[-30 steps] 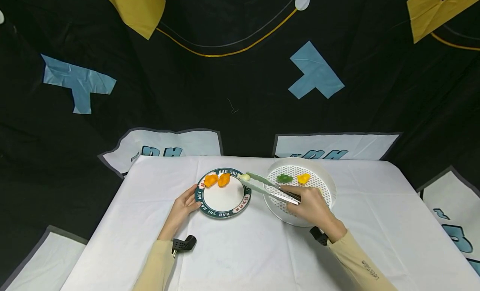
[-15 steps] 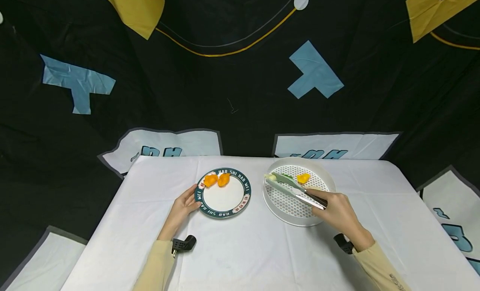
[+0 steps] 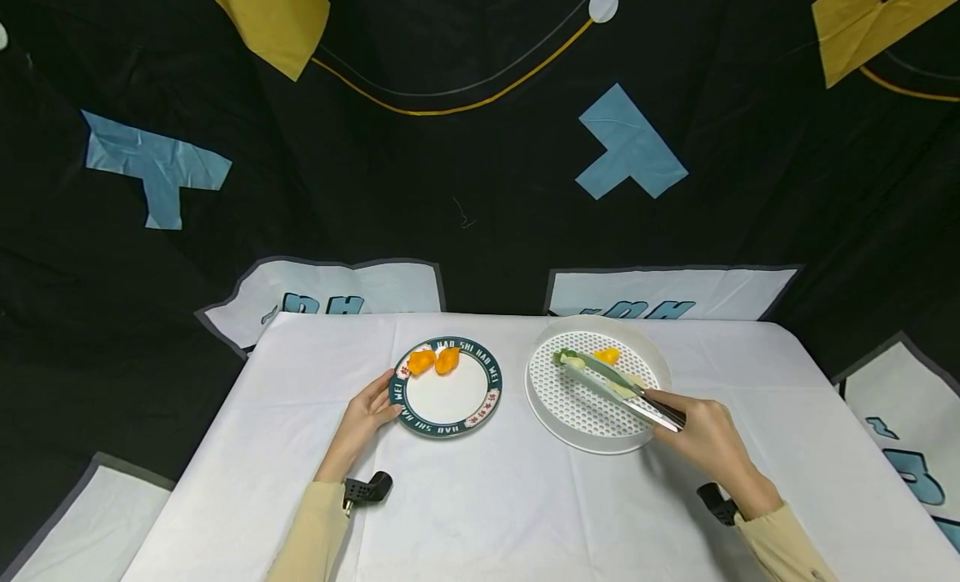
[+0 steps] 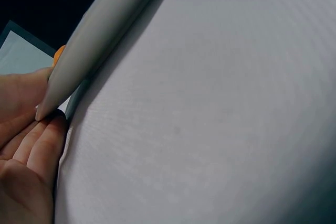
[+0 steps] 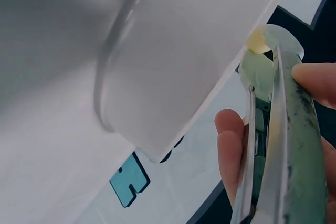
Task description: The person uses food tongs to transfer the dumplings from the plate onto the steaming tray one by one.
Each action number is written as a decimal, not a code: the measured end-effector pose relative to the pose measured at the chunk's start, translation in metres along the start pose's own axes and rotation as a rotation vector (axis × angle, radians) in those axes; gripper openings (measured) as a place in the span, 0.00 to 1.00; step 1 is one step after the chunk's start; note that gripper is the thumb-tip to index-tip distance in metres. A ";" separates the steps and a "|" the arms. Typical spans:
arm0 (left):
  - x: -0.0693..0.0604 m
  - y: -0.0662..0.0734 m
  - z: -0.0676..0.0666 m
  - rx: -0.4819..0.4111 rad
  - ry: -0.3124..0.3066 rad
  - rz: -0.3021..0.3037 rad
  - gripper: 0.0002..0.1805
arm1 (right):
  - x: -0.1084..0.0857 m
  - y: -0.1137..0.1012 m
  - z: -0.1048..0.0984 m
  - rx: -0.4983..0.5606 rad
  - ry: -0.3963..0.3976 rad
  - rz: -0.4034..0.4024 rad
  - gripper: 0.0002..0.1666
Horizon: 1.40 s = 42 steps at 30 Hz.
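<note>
My left hand [image 3: 370, 407] holds the left rim of a round plate [image 3: 489, 411] with a green lettered border. In the left wrist view, the thumb is over the rim and the fingers are underneath. Two orange pepper-like pieces [image 3: 447, 360] lie on the plate's upper left. My right hand [image 3: 701, 436] grips green-tipped metal tongs [image 5: 302, 145] above a round white perforated tray [image 3: 543, 403]. Between the tong tips is a small pale piece [image 3: 574, 363]; its kind is unclear. Beside the tips lies a dark green piece [image 3: 561, 356], partly covered. A yellow piece [image 3: 607, 354] lies behind the tongs.
Another pale yellow piece [image 3: 628, 385] shows in the tray, partly hidden by the tongs. Plate and tray stand apart on a white-clothed table [image 3: 480, 499]. A black curtain [image 3: 480, 207] hangs behind the table.
The tongs, with the pale piece, have moved right from the plate's edge to over the tray, and my right hand moved right and down with them. My left hand and the plate stay put.
</note>
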<state>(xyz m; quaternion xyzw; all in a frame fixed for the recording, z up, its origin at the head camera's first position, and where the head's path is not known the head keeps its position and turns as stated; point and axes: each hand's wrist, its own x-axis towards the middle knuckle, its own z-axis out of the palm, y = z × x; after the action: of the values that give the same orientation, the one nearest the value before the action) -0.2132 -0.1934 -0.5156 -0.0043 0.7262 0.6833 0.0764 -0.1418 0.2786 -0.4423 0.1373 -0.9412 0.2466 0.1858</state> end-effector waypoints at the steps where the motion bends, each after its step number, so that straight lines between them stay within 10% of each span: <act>1: 0.000 0.000 0.000 -0.001 -0.002 0.004 0.38 | -0.001 0.001 0.000 -0.003 0.005 -0.005 0.24; 42: -0.001 0.000 0.000 -0.007 0.003 0.019 0.38 | 0.000 -0.007 0.000 0.025 -0.077 0.099 0.29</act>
<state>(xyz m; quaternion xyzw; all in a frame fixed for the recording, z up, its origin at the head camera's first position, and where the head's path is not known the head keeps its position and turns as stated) -0.2120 -0.1933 -0.5155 0.0014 0.7239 0.6865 0.0686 -0.1392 0.2726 -0.4389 0.1022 -0.9501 0.2617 0.1355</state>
